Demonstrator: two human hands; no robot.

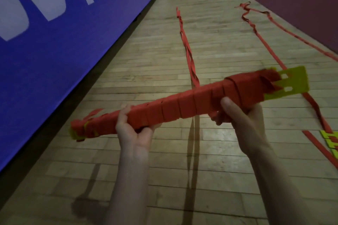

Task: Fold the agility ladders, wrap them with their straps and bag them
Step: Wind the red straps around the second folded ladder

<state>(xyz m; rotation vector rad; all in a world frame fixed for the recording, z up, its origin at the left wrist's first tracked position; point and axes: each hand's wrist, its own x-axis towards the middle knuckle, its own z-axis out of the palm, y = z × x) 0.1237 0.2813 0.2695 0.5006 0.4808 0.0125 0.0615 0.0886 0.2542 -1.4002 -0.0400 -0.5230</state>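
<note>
I'm looking at an indoor sports hall: pale wooden strip flooring point(146, 71) runs far ahead, a long blue banner with big white lettering point(60, 23) lines the left, dark red court surface point(301, 5) on the right.

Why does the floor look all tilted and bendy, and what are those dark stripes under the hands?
Head view: the wide-angle lens tilts and curves the wooden floor and blue banner; dim lighting; the stripes are shadows on the floor below the left hand, the right hand and the wrapped ladder bundle; the far red straps look soft.
</note>
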